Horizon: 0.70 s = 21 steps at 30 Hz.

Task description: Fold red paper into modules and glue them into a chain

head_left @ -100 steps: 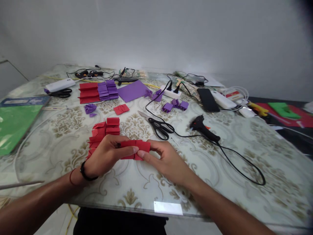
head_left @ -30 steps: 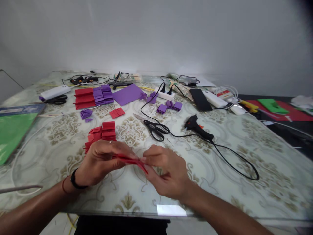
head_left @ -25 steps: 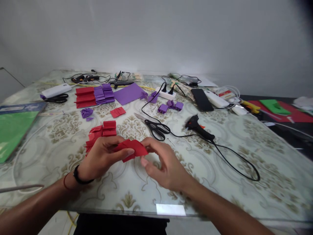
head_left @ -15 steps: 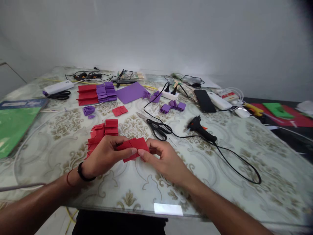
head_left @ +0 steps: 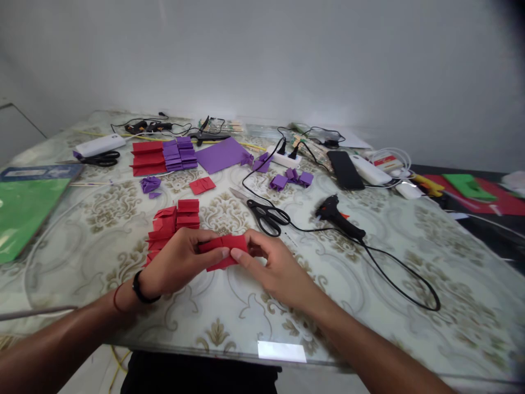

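Between both hands, just above the table's near middle, is a folded red paper. My left hand pinches its left side, thumb on top and fingers behind. From the right, my right hand grips the other side, its thumb tip close to the left thumb. The fingers behind the paper are partly hidden. Beside my left hand lie several pleated red paper pieces, partly covered by that hand. Farther back rests a small flat red folded piece. Black-handled scissors lie just beyond my right hand.
A black glue gun with a looping cord lies at right. Behind are a purple sheet, purple pleated pieces, a white power strip and a black phone. Green paper lies at far left.
The red paper's upper right part has tilted down and looks lower and narrower between the thumbs. Both hands keep their hold in nearly the same place.
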Available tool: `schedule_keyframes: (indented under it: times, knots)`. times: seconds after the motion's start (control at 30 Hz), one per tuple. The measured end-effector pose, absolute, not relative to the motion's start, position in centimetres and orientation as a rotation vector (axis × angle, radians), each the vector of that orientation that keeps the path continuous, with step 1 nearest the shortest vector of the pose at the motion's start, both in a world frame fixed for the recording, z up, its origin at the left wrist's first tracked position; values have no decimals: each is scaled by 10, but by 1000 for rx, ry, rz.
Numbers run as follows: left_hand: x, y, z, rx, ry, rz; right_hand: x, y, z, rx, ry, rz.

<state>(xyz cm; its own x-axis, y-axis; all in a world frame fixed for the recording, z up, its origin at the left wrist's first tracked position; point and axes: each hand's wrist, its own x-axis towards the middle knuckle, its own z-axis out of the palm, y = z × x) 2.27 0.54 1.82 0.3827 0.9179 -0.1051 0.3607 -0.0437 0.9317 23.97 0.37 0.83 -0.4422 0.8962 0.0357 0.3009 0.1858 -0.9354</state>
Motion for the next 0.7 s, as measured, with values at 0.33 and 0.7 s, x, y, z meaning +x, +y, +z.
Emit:
schedule_keyframes:
  times: [0.33,0.7]
  knots:
    - [23,4,19,1687,1083,642,238,7,11,-1123,-1658,1251]
    - [24,3,19,1705,1064,651,238,4,8,-1101,-1687,1221]
